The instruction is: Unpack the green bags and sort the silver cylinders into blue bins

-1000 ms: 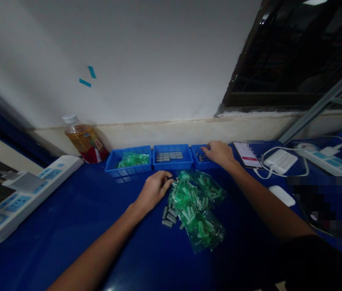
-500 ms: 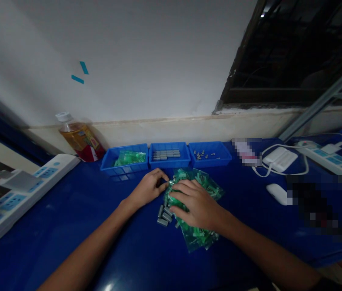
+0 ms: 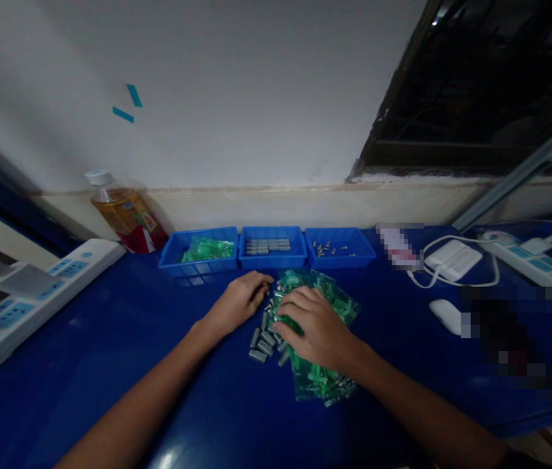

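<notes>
My right hand (image 3: 312, 326) lies palm down on a pile of small clear bags with green parts (image 3: 319, 378), fingers curled toward the pile's left edge. My left hand (image 3: 241, 301) rests on the blue table beside the pile, fingers curled in a pinch at the bags' edge. What the fingertips hold is too small to make out. Several small grey blocks (image 3: 262, 342) lie loose on the table just below both hands.
Three blue trays stand at the wall: the left tray (image 3: 178, 251) holds green bags, the middle tray (image 3: 272, 260) grey blocks, the right tray (image 3: 361, 251) small screws. A drink bottle (image 3: 124, 215), a white power strip (image 3: 36, 299), a white charger (image 3: 454, 259) and a phone sit around.
My right hand left the right tray and came down onto the bag pile. My left hand stayed beside the pile. The view tilted slightly.
</notes>
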Tool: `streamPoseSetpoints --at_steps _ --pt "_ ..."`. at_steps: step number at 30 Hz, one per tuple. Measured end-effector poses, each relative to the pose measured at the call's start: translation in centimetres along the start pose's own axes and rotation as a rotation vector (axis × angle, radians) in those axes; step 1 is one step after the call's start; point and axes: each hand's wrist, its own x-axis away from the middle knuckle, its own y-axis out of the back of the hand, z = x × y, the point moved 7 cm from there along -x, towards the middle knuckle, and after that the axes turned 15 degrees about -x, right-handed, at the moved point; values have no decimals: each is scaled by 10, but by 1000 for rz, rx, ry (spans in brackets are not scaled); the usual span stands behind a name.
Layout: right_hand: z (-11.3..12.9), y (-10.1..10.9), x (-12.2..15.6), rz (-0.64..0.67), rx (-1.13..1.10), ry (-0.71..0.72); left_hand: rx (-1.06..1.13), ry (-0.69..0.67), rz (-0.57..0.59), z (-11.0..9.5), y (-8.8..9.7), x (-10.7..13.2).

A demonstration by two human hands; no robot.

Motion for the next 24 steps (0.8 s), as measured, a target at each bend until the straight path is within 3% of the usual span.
streamPoseSetpoints --at_steps 5,11,18,24 --pt "-4 0 0 -42 -70 -13 -78 -3 -18 2 -4 2" --pt "-9 2 -2 -125 -109 20 -128 119 -164 12 7 5" --pt "-11 4 -29 -171 189 40 69 274 -270 -4 23 3" --pt "-14 2 -26 -239 149 41 288 309 -281 -19 21 8"
